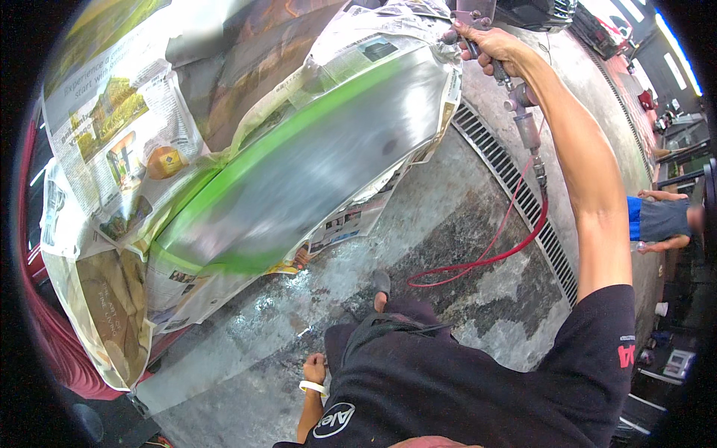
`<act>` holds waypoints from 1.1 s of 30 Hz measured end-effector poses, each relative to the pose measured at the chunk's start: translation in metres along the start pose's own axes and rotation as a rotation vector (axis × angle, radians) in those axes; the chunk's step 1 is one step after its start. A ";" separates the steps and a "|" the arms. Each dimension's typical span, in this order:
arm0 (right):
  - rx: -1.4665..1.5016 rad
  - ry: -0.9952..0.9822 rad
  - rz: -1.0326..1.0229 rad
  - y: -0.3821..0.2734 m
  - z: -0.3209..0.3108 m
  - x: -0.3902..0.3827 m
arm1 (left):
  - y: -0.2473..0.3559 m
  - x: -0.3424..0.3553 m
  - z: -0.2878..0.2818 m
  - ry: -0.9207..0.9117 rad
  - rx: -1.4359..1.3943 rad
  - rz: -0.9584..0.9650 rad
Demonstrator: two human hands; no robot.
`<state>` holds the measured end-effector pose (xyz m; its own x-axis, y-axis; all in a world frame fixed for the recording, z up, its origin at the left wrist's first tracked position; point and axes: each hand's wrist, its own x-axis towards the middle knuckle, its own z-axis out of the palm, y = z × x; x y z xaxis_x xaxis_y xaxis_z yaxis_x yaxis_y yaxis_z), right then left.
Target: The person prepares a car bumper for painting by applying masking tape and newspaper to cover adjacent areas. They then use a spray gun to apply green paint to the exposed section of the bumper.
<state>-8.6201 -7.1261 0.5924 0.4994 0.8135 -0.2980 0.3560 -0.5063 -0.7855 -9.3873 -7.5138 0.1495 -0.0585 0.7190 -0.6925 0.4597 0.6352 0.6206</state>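
Note:
My right arm reaches up to the top of the view, where my right hand [491, 51] is wrapped round the handle of a spray gun [451, 36]. A cylindrical air fitting [529, 133] hangs below the handle and joins a red air hose [529, 237]. The gun's head is by the far end of a curved vehicle panel [299, 160], grey in the middle with bright green along its edges. Newspaper masking [112, 112] surrounds the panel. Low by my side, my left hand [315, 368], with a white wristband, has curled fingers and shows nothing in them.
A dark floor drain grate [515, 190] crosses the wet-looking concrete floor [418, 224]. The hose loops over the floor beside my foot [382, 282]. Dark red cloth [82, 358] hangs at the lower left. Another person [663, 220] stands at the far right.

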 end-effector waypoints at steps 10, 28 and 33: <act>-0.201 0.034 0.011 0.004 -0.025 0.070 | 0.011 -0.032 0.012 0.061 0.065 0.084; -0.387 -0.059 -0.120 -0.041 0.022 0.006 | -0.014 -0.027 0.002 0.028 -0.024 0.025; -0.395 -0.159 -0.208 -0.068 0.051 -0.050 | -0.020 -0.025 -0.007 0.001 -0.136 0.016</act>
<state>-8.7093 -7.1181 0.6330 0.2696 0.9273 -0.2597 0.7240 -0.3730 -0.5803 -9.4012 -7.5433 0.1570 -0.0535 0.7298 -0.6816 0.3361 0.6559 0.6759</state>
